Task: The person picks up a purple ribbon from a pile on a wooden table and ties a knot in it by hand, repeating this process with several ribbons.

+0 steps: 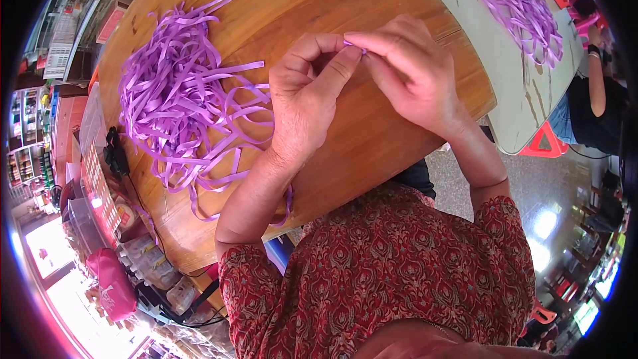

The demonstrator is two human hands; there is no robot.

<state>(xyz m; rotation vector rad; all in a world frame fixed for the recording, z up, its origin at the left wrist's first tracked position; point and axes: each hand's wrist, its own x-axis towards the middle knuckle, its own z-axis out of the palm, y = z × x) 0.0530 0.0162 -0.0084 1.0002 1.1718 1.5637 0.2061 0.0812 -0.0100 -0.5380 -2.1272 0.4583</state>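
Above the wooden table, my left hand (302, 96) and my right hand (413, 70) meet fingertip to fingertip. Both are closed in a pinch on a small bit of purple ribbon (363, 50); most of it is hidden behind the fingers. Left of my hands lies a large tangled heap of purple ribbons (169, 90). Several loops trail from it toward my left wrist and forearm, and a few strands hang past the near table edge. Whether the pinched piece joins these strands, I cannot tell.
The round-edged wooden table (266, 6) abuts a pale table (458, 0) bearing another purple ribbon heap (522, 10). Another person's arm (597, 83) shows there, near a red stool (546, 141). A black cable (117, 153), a pink bag (111, 284) and stacked goods line the left side.
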